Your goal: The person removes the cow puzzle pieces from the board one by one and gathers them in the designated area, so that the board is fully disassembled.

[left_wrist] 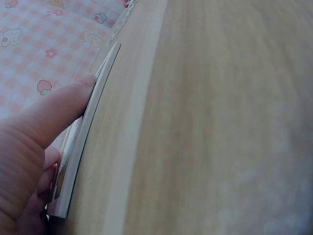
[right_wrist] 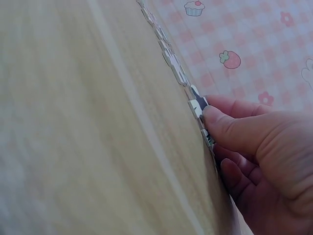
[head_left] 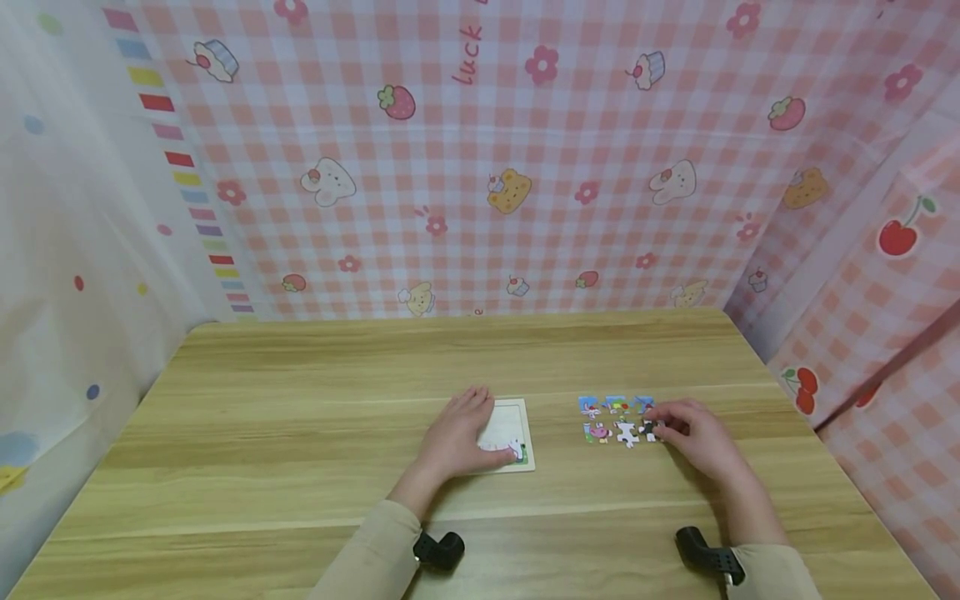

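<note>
My left hand (head_left: pixel 457 433) lies over the left part of a small square puzzle tray (head_left: pixel 512 413), fingers extended and thumb across its near side. A white-and-green printed patch (head_left: pixel 520 450) shows in the tray's near right corner. The left wrist view has the thumb (left_wrist: pixel 73 98) on top of the tray's edge (left_wrist: pixel 80 147). To the right, my right hand (head_left: pixel 697 437) pinches a black-and-white puzzle piece (right_wrist: pixel 198 105) between thumb and forefinger, at the right end of the loose pieces. The fingertips hide part of it.
Several loose jigsaw pieces (head_left: pixel 617 406) lie in two rows right of the tray, including a mostly white one (head_left: pixel 627 433) and a pink-printed one (head_left: pixel 597 432). The wooden table (head_left: pixel 300 400) ends against a checked pink curtain (head_left: pixel 450 233) at the back.
</note>
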The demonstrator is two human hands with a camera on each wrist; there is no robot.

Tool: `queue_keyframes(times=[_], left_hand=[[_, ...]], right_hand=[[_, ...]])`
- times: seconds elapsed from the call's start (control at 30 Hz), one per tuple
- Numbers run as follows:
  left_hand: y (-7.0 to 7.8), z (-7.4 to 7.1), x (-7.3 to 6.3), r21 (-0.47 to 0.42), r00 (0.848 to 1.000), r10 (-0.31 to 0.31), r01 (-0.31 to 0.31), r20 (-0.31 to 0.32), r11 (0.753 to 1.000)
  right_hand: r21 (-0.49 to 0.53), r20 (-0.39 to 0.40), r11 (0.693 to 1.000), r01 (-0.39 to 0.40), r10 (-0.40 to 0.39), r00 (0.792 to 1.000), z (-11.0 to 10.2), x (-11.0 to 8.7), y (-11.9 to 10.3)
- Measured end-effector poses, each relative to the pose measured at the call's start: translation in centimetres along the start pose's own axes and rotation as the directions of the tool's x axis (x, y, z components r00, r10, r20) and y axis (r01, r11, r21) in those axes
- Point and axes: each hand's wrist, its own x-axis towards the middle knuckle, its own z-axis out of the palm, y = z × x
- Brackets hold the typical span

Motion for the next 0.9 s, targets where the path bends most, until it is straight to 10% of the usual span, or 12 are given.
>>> queue_keyframes(times=[0.9], left_hand=[[-0.1,0.0,-0.1,-0.002,1.0,0.009,-0.009,-0.008,1.0]], right_hand=[[0.043,0.022,0.999,-0.019,0.018,1.0,-0.6,0.7,-3.0]])
